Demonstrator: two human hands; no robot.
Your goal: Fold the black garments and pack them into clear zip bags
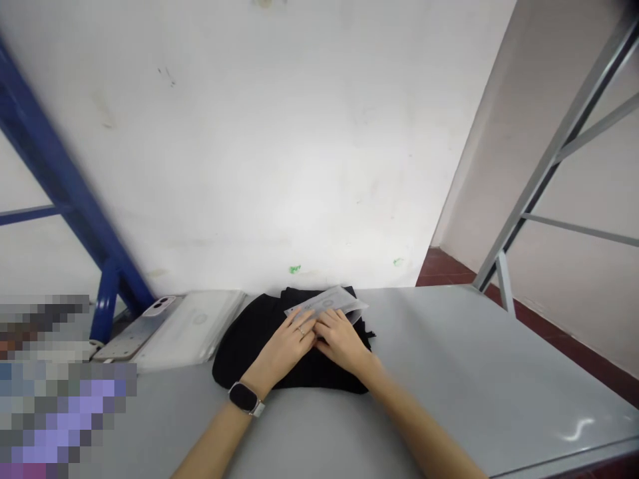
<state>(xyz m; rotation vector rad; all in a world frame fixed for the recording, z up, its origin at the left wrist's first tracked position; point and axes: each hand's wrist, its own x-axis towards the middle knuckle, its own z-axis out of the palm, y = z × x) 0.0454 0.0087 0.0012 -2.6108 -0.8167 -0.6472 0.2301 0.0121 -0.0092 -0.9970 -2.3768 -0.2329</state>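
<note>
A translucent plastic bag (327, 304) with faint printing is held at its near edge by both hands. My left hand (289, 342) wears a ring, and its fingers are closed on the bag's edge. My right hand (340, 338) meets it there, its fingers bent onto the same edge; the fingertips are partly hidden. Under the bag and both hands lies a black cloth item (254, 332), spread on the grey table (439, 359). Its kind cannot be made out. A watch (243, 397) sits on my left wrist.
Left of the black cloth lies a stack of similar translucent bags (192, 326), with a phone (137, 329) beside it. A blue metal post (64, 173) rises at the left, a grey frame (539, 179) at the right. A white wall (299, 133) stands behind the table.
</note>
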